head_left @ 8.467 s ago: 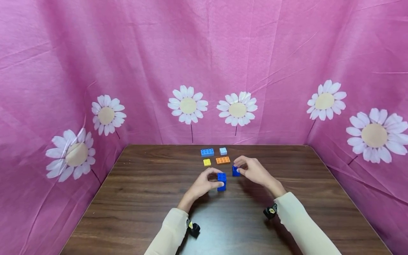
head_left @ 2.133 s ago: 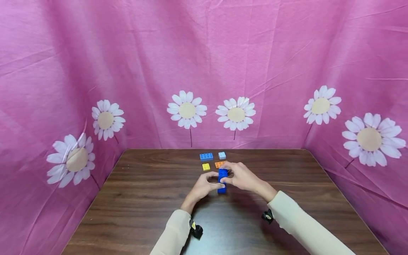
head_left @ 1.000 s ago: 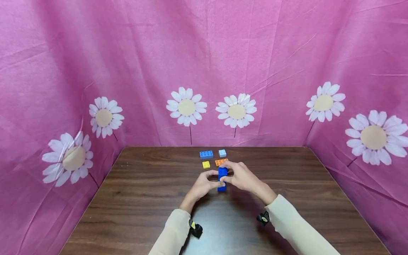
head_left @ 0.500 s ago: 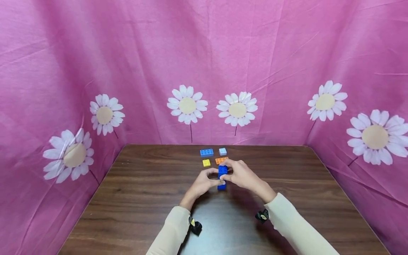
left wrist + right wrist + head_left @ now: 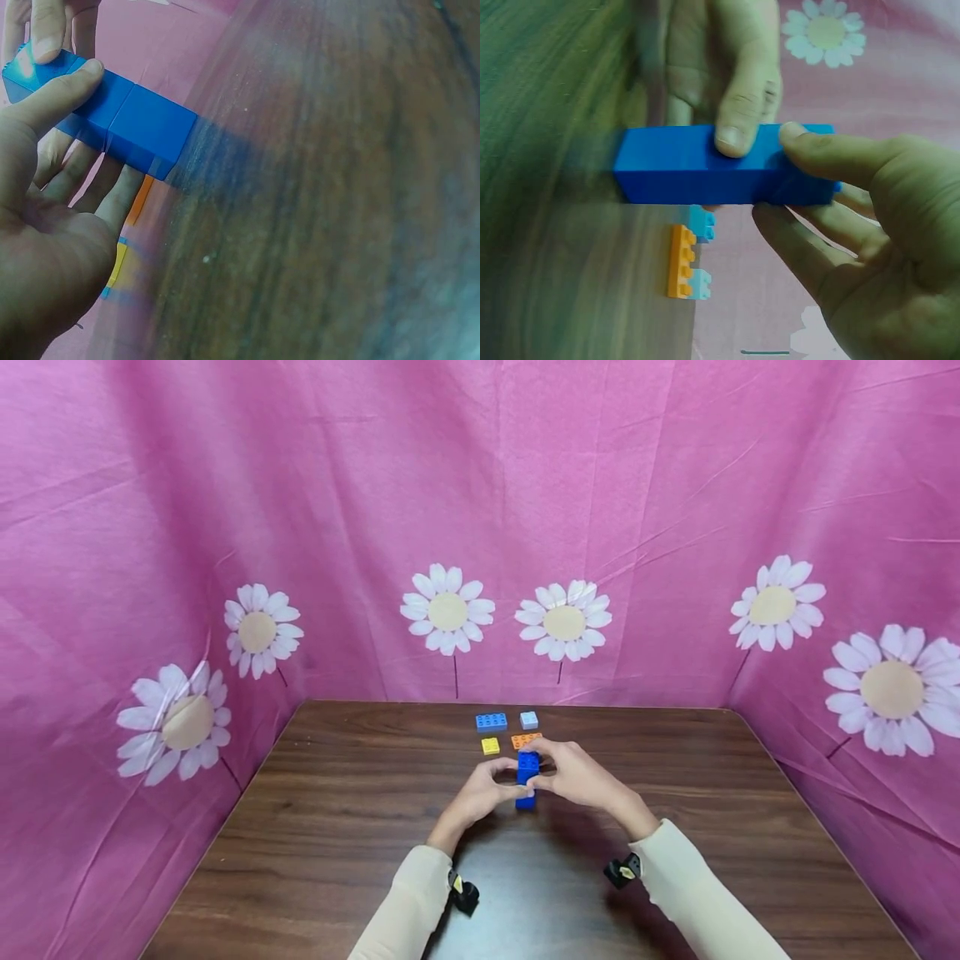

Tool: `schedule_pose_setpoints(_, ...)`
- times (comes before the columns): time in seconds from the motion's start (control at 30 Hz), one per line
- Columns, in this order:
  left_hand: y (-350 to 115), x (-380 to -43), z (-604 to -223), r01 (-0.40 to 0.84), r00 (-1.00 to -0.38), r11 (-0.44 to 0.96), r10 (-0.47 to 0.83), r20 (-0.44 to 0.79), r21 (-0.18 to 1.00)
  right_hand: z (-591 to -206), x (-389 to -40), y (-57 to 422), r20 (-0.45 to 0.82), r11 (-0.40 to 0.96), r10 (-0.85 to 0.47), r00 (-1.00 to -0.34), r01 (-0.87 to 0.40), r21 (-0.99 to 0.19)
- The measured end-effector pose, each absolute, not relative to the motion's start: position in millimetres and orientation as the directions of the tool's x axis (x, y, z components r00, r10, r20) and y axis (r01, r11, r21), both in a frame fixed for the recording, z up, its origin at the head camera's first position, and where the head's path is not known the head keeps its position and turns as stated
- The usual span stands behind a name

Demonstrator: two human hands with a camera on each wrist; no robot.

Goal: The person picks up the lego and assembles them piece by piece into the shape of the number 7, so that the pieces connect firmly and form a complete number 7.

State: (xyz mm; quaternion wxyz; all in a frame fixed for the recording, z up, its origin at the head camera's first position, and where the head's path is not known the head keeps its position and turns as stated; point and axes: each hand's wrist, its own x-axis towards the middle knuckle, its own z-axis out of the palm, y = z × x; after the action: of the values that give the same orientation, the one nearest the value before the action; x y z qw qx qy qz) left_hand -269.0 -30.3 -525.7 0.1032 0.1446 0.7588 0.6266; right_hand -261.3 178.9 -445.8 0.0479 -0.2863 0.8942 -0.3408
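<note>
A tower of dark blue building bricks (image 5: 527,763) stands upright on the table in the head view, studs on top. Seams between its stacked bricks show in the left wrist view, where the tower's side (image 5: 150,129) slants across. My left hand (image 5: 480,793) grips it around the middle, thumb on the near face and fingers behind. Higher up, my right hand (image 5: 583,775) pinches the top brick between thumb and fingers. In the right wrist view the right thumb (image 5: 832,154) lies just beside the left thumb (image 5: 739,112) on the same blue face.
Beyond the tower lie a yellow brick (image 5: 491,746), an orange brick (image 5: 522,741) partly behind the right hand, a medium-blue brick (image 5: 491,722) and a pale blue brick (image 5: 529,720). A pink cloth with daisies (image 5: 447,611) surrounds the brown wooden table (image 5: 337,810).
Since the earliest frame, my right hand has brought its blue brick leftward onto the tower my left hand holds. Over the last two seconds both hands have kept nearly the same grip.
</note>
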Motion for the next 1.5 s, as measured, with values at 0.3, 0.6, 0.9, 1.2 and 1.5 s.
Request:
schedule_pose_setpoints(0.3, -30.1, -269.8, -532.1, 0.119, -0.922, 0.138, 0.382, 0.058, 0.983, -439.1, -279.7, 190.8, 0.108, 0.579, -0.557, -0.824, -0.478, -0.66)
schedule_pose_setpoints(0.6, -31.4, -271.9, -532.9, 0.134, -0.908, 0.139, 0.414, 0.065, 0.981, -456.0, -318.1, 187.1, 0.122, 0.617, -0.481, -0.868, -0.434, -0.656)
schedule_pose_setpoints(0.9, -29.0, -270.4, -527.6, 0.113, -0.905, 0.163, 0.424, 0.034, 0.98, -479.1, -343.0, 180.6, 0.147, 0.689, -0.454, -0.879, -0.451, -0.568)
schedule_pose_setpoints(1.2, -29.1, -270.3, -525.5, 0.144, -0.907, 0.214, 0.419, 0.042, 0.966, -489.9, -347.6, 176.2, 0.146, 0.747, -0.511, -0.847, -0.522, -0.412)
schedule_pose_setpoints(1.5, -29.6, -270.3, -527.2, 0.134, -0.91, 0.244, 0.415, 0.022, 0.961, -502.1, -341.6, 183.5, 0.14, 0.78, -0.505, -0.851, -0.52, -0.347)
